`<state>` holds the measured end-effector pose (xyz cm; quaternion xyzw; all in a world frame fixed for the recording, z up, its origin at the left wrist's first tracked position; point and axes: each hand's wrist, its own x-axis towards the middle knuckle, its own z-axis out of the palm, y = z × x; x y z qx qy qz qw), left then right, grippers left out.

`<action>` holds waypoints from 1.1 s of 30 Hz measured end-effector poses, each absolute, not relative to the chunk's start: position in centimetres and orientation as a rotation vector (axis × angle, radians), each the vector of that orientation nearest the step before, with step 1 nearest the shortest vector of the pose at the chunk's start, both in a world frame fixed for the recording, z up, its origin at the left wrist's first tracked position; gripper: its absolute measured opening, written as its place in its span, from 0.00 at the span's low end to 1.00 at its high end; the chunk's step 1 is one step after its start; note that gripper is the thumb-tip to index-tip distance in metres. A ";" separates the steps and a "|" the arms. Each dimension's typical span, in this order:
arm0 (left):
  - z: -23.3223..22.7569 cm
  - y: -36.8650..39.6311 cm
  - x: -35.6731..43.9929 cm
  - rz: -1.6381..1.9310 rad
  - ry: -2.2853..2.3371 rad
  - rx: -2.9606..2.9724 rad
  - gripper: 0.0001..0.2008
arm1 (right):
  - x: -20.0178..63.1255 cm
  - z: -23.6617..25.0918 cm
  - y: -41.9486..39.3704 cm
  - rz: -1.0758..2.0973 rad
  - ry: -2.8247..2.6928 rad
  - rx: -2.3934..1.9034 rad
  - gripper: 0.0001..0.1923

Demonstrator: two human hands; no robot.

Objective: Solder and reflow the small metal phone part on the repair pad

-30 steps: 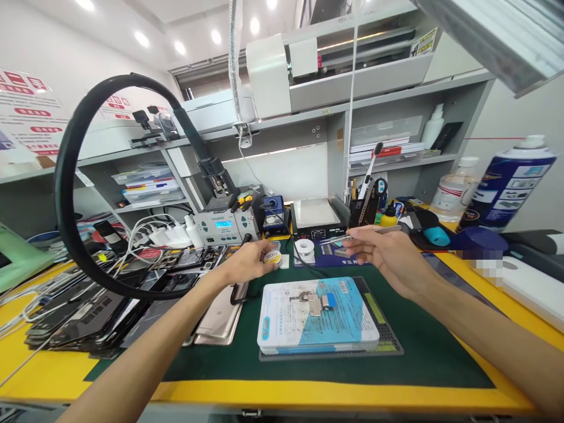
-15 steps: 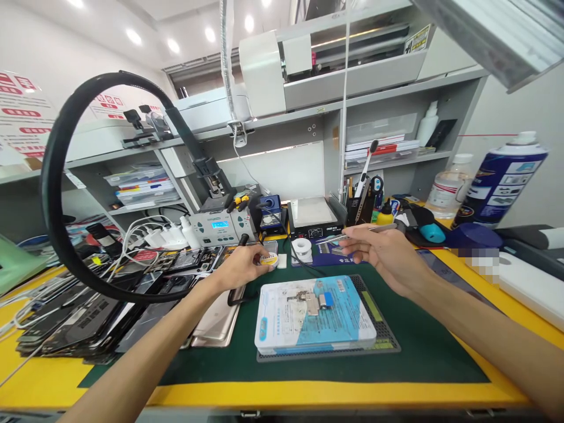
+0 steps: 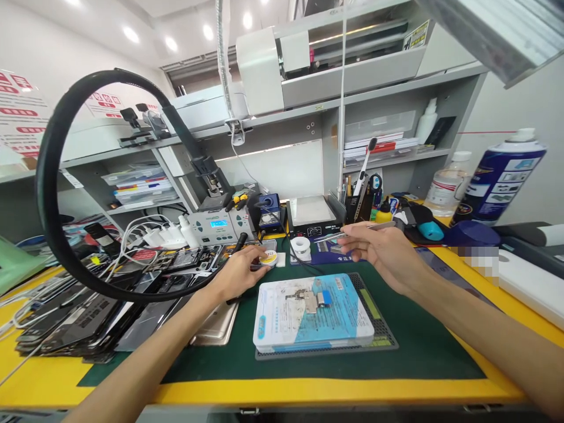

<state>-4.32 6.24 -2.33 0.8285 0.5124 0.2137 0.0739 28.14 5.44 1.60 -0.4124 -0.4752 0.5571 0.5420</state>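
My left hand is closed on the left edge of a small round tin with a yellow-and-white top, thumb below and fingers above. My right hand is raised over the right of the mat, fingers wrapped round metal tweezers whose tips point left. Between and below the hands, a small phone circuit board with a blue end piece lies on a white-and-blue flat box. A white spool of solder wire stands just right of the tin.
Stacked phones and a black hose fill the left side. Behind stand a hot air station and a black-fronted heating plate. A spray can stands at right. A green mat covers the yellow table.
My left hand has shifted slightly left and its fingers have changed their grip at the tin. The right hand with the tweezers stays nearly still. The view has shifted slightly.
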 end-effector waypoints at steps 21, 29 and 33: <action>-2.6 6.2 -4.5 0.611 1.532 2.807 0.11 | 28.2 1.6 5.4 1.361 -1.172 -0.981 0.12; -0.9 5.2 -5.1 0.716 1.556 2.901 0.12 | 27.6 1.6 4.8 1.453 -1.349 -0.970 0.17; 2.4 5.7 -6.8 0.949 1.716 2.874 0.12 | 27.6 1.6 4.5 1.452 -1.446 -0.942 0.18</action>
